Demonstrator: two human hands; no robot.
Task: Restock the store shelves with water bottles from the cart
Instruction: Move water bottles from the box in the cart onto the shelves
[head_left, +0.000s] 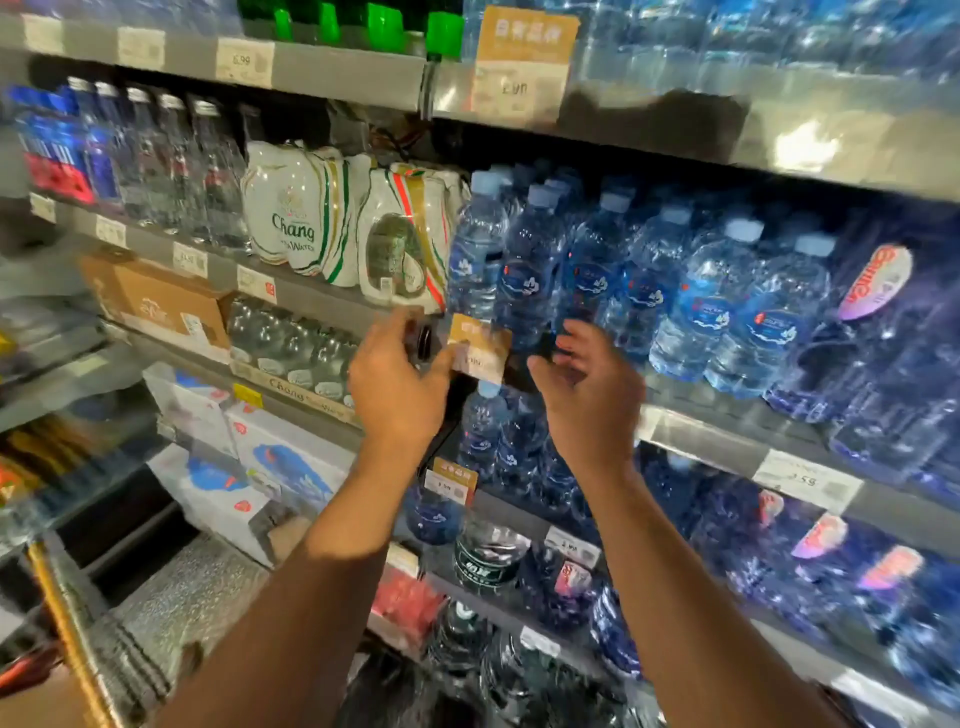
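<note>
A row of blue-tinted water bottles (524, 270) with pale blue caps stands upright on the middle shelf (696, 421). Both my hands are raised in front of that shelf's edge and hold nothing. My left hand (397, 384) is seen from the back, its thumb beside an orange price tag (478, 348) hanging from the shelf edge. My right hand (587, 400) has its fingers spread and loosely bent just below the bases of the front bottles, not touching them. More blue bottles (498, 441) stand on the shelf below. The picture is motion-blurred.
White Chang water packs (311, 218) and clear glass bottles (171, 161) fill the middle shelf to the left. Wrapped blue bottle packs (883, 374) sit to the right. Cartons (156, 301) and white boxes (280, 457) occupy the lower left shelves. A gold bar (67, 623) crosses the bottom left corner.
</note>
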